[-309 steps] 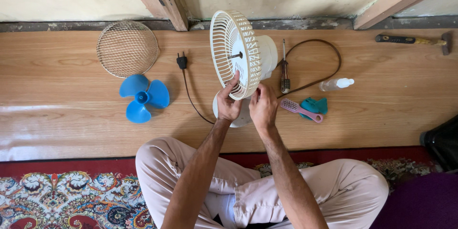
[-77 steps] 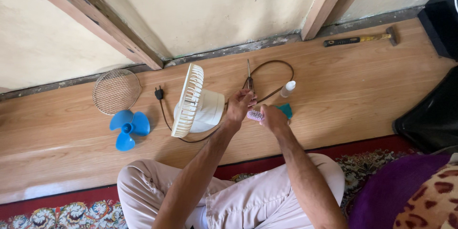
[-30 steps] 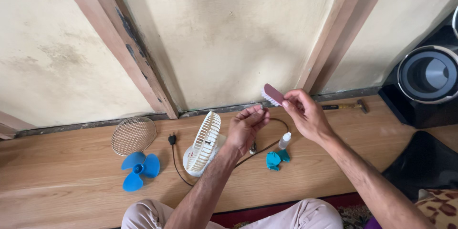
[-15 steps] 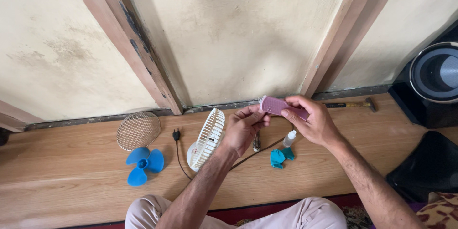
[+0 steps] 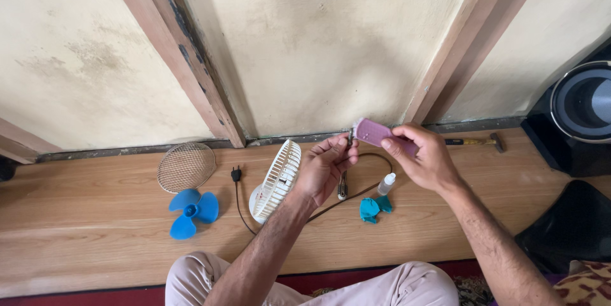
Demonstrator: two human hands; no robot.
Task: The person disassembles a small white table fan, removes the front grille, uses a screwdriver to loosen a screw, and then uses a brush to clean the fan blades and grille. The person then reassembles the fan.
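Observation:
My right hand is raised in front of me and grips a small pink flat tool by its handle. My left hand is level with it, fingertips pinched on a small dark piece at the pink tool's end. Below my hands, on the wooden floor, a white fan body with its rear grille stands on edge, its black cord looping behind. A screwdriver lies just under my left hand.
A round front grille and a blue fan blade lie at the left, a black plug beside them. A small white bottle, a teal cloth, a hammer by the wall, a black speaker at right.
My hands have left the fan and lifted the pink tool off the floor. In the last second both hands dropped slightly and came together at the tool's end; my view tilted up to the wall.

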